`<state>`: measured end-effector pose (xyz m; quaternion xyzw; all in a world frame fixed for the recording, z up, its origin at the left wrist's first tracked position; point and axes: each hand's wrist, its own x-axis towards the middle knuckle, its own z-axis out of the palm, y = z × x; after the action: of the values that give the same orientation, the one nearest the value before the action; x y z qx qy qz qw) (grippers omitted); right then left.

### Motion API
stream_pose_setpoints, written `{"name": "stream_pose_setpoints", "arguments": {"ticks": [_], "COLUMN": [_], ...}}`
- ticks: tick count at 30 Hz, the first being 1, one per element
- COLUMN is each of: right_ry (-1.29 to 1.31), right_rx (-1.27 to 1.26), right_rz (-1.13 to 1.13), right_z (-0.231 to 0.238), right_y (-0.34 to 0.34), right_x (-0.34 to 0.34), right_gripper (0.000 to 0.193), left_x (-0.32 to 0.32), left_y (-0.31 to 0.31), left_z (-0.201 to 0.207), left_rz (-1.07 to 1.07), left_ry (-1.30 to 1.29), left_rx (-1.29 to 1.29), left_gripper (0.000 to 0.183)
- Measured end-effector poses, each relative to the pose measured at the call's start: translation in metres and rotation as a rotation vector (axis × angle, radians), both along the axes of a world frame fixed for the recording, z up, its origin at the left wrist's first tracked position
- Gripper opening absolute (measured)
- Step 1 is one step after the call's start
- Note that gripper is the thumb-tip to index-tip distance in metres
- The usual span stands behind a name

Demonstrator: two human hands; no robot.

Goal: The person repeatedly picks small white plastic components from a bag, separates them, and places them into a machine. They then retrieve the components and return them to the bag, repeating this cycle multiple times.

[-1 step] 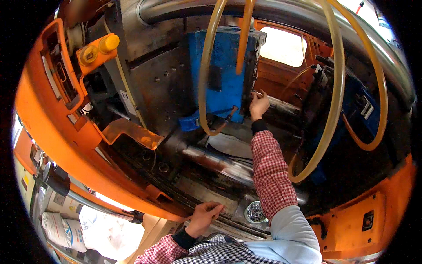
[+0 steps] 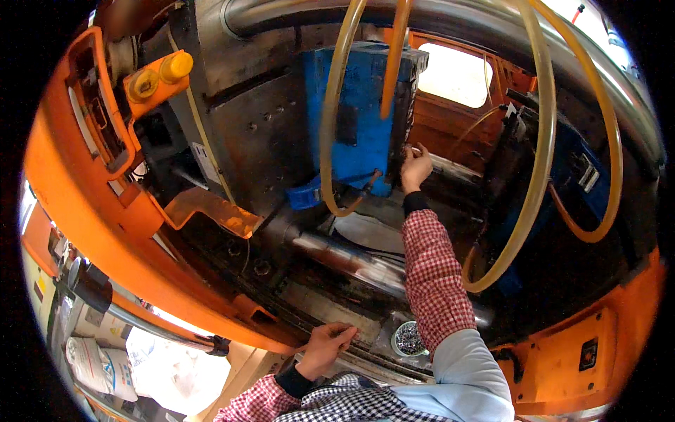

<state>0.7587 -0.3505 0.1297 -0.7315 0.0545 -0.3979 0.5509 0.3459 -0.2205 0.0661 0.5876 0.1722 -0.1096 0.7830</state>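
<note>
My right hand (image 2: 416, 169) reaches deep into the machine, to the right-hand edge of a blue metal block (image 2: 362, 151). Its thumb and fingertips are pinched at the block's dark inner face; anything between them is too small to make out. Low in front of me, my left hand (image 2: 325, 349) hovers by the machine's front ledge, fingers and thumb closed together. Whatever it holds, if anything, is hidden. Between my forearms stands a small round tub (image 2: 408, 339) full of small shiny metal pieces.
Yellowish hoses (image 2: 543, 141) loop down in front of the block and to its right. Another dark and blue block (image 2: 587, 169) faces it. A thick steel bar (image 2: 351, 260) crosses below my right arm. An orange frame (image 2: 140, 267) curves along the left, with white bags (image 2: 176, 373) beyond.
</note>
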Motion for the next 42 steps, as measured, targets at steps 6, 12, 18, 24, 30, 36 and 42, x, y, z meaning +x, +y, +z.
{"name": "stream_pose_setpoints", "arguments": {"ticks": [6,12,18,24,30,36,42], "right_ry": [-0.017,0.229,-0.098,0.244,0.248,-0.201,-0.24], "right_rx": [-0.117,-0.332,-0.224,-0.61,-0.564,-0.256,-0.113], "right_rz": [-0.13,0.098,0.386,1.182,1.116,0.481,-0.014], "right_z": [-0.001,0.01,-0.01,0.018,0.004,-0.003,0.024], "right_y": [0.002,0.03,-0.029,-0.026,-0.036,-0.022,-0.012], "right_x": [0.005,-0.024,-0.027,-0.272,-0.302,-0.21,-0.05], "right_gripper": [0.034,0.055,0.042,0.018,0.016,0.013,0.018], "left_x": [-0.001,-0.004,0.019,0.04,0.045,0.044,0.012], "left_y": [0.001,0.009,-0.011,-0.016,-0.025,-0.013,-0.013], "left_z": [0.001,-0.007,0.014,0.017,0.021,0.002,-0.002], "left_rz": [-0.026,0.047,0.127,0.159,0.056,0.149,-0.093], "left_ry": [-0.044,-0.085,-0.187,-0.263,-0.269,-0.346,-0.162], "left_rx": [0.022,0.193,0.053,-0.202,-0.311,-0.29,-0.258], "left_gripper": [0.02,0.023,0.024,0.021,0.021,0.019,0.024]}}
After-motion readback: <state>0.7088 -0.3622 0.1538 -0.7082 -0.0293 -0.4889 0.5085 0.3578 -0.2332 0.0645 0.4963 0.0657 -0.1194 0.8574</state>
